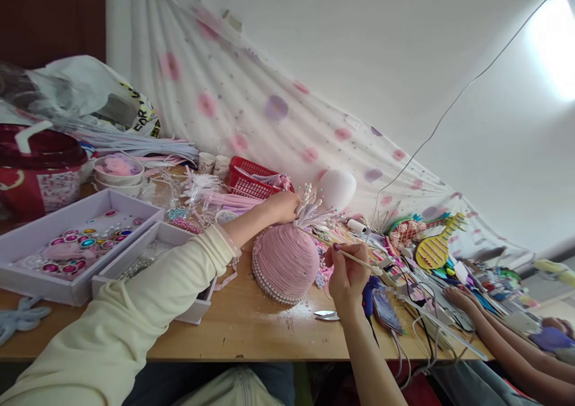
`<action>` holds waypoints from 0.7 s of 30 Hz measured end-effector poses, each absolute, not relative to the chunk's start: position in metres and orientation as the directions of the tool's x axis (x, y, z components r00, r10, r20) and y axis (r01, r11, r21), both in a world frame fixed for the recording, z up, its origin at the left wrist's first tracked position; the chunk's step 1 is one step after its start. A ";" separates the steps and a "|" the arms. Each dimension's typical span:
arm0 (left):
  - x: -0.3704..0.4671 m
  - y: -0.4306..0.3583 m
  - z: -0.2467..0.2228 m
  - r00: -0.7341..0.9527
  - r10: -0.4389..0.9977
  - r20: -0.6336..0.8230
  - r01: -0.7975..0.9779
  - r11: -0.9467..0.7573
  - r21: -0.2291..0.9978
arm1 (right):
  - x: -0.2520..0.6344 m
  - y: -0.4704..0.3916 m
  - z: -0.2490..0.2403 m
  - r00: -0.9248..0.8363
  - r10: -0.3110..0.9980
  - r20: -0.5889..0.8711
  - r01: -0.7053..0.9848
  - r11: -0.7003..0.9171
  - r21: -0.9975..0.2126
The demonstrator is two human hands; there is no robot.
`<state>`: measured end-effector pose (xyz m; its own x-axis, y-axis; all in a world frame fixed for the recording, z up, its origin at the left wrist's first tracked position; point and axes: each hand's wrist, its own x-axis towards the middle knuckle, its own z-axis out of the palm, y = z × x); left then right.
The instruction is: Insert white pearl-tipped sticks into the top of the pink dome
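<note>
A pink dome [286, 261] wrapped in rows of cord, with a pearl trim along its lower edge, stands on the table in front of me. From its top rises a spray of white pearl stems [308, 197] with pale petals. My left hand [286, 207] is closed at the top of the dome, beside the spray; its fingertips are hidden. Between the fingers of my right hand [350, 265] is a thin pale stick [326, 242], whose far end points at the dome's top. Metal scissors [326, 315] lie just left of my right wrist.
White trays [157, 197] of gems and beads are at left, near a red lidded cup [40, 172]. Behind are a red basket [251, 175] and a white balloon-like form [336, 189]. Cables [420, 316] and a blue-handled tool [369, 295] lie right, by another person's hands [462, 298].
</note>
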<state>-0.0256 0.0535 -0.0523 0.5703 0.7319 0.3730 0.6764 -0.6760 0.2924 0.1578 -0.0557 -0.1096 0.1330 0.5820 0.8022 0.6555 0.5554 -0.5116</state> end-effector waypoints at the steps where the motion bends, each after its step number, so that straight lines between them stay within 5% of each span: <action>1: -0.026 0.054 -0.053 0.575 0.727 0.374 0.674 -0.681 0.287 | 0.157 -0.056 -0.109 0.150 0.585 0.797 0.658 0.543 -0.522; 14: -0.025 0.050 -0.054 0.552 0.739 0.386 0.719 -0.657 0.229 | 0.147 -0.066 -0.112 0.296 0.521 0.800 0.789 0.338 -0.513; 21: -0.024 0.050 -0.057 0.549 0.742 0.383 0.735 -0.648 0.201 | 0.135 -0.068 -0.102 0.308 0.556 0.772 0.605 0.512 -0.610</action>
